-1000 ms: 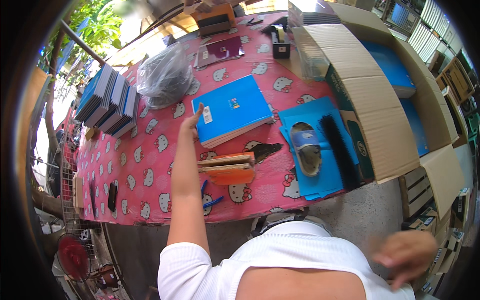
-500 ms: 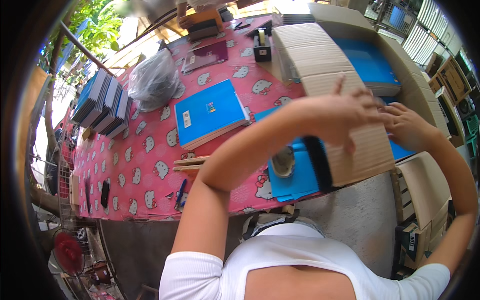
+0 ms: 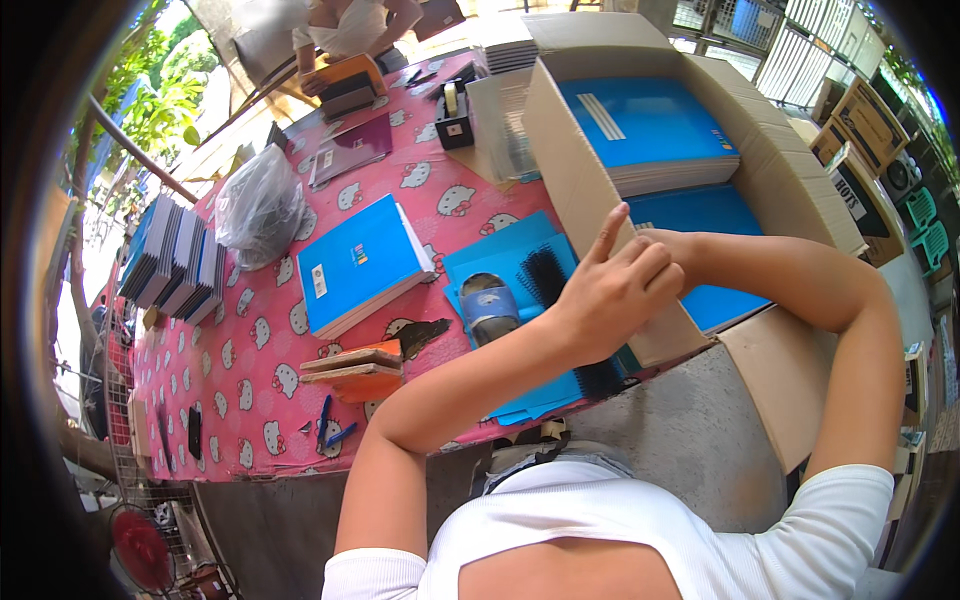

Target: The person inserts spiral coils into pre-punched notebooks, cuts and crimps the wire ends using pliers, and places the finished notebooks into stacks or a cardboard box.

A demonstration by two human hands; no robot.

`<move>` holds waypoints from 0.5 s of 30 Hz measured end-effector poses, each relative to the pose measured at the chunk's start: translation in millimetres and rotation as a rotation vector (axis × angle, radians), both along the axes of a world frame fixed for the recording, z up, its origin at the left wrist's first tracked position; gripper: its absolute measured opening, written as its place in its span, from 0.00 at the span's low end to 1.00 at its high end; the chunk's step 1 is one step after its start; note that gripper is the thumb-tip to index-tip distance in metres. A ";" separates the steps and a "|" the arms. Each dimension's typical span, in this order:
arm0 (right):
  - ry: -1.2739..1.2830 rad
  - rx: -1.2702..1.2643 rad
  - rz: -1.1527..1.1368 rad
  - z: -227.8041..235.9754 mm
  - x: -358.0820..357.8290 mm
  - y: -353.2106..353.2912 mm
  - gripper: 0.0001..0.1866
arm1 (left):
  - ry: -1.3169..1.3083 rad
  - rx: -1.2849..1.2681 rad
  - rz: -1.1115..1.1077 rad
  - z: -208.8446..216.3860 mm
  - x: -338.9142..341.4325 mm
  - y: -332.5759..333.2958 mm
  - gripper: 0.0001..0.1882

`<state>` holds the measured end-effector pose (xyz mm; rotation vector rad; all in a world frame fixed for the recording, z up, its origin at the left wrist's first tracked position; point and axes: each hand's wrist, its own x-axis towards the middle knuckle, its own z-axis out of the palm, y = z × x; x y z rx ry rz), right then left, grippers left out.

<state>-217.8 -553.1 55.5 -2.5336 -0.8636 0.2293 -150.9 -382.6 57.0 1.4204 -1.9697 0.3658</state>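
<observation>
My left hand (image 3: 618, 300) is above the near left wall of an open cardboard box (image 3: 575, 140), one finger raised and the others curled against my right hand. Whatever those curled fingers pinch, if anything, is hidden. My right hand (image 3: 672, 252) reaches in from the right, its fingers mostly covered by the left. Inside the box, beneath the hands, lie stacks of blue-covered books (image 3: 645, 120). Just left of the hands, on the table, are blue sheets (image 3: 525, 235), a black brush-like strip (image 3: 546, 275) and an oval object with a blue band (image 3: 490, 303).
A blue book stack (image 3: 362, 262) stands mid-table on the pink patterned cloth (image 3: 240, 400). Around it are a plastic bag (image 3: 258, 205), piled books (image 3: 175, 260), a tape dispenser (image 3: 453, 118), orange-and-wood pieces (image 3: 355, 368) and blue pens (image 3: 325, 422). Another person (image 3: 350, 30) sits at the far side.
My hands have come together, the left fingers curling against the right hand. The view has shifted, and the box flap no longer covers the left part of the box; more books show inside.
</observation>
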 end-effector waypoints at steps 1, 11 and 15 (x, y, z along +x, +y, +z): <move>-0.040 -0.001 0.033 -2.5 1.2 -0.1 0.13 | 0.001 -0.006 -0.008 3.0 0.8 1.1 0.23; -0.254 -0.471 0.012 38.1 -18.3 -9.8 0.09 | 0.057 0.196 -0.052 22.8 4.9 1.0 0.28; -0.247 -0.487 -0.089 74.7 -29.8 -24.6 0.07 | 0.497 0.193 -0.264 30.7 14.5 -11.8 0.29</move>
